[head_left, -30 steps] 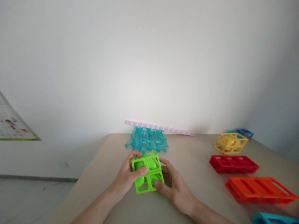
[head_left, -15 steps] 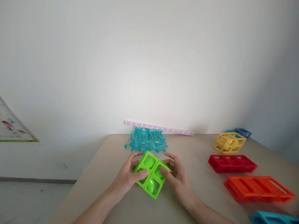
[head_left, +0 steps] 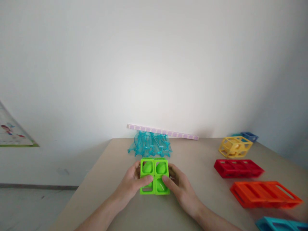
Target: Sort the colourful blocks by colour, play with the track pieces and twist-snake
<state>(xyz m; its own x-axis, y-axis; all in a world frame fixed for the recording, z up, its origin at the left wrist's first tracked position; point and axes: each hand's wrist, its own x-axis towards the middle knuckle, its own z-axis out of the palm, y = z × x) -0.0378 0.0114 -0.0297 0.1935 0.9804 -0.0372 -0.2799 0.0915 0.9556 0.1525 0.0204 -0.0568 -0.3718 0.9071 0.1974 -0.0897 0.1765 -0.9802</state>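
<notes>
Between my two hands is a bright green plastic block [head_left: 154, 176] made of square open frames, with rounded green shapes inside the openings. It is held upright and square to me above the table. My left hand [head_left: 133, 183] grips its left side, thumb on the front face and the other fingers around the side and back. On the right side my right hand [head_left: 181, 187] grips it in the same way. The fingers behind the block are partly hidden. A seam runs down the middle of the block's front.
Beyond the hands, clear teal plastic pieces [head_left: 152, 144] lie by a pale purple checked strip [head_left: 163, 132] at the wall. Along the right stand a yellow frame cube [head_left: 235, 147], a blue piece [head_left: 250, 136], a red block [head_left: 238, 168], an orange block [head_left: 266, 194] and a turquoise block [head_left: 279, 224].
The green block has turned from a tilted diamond position to square and upright, and a vertical seam now shows. Both hands have stayed on its sides.
</notes>
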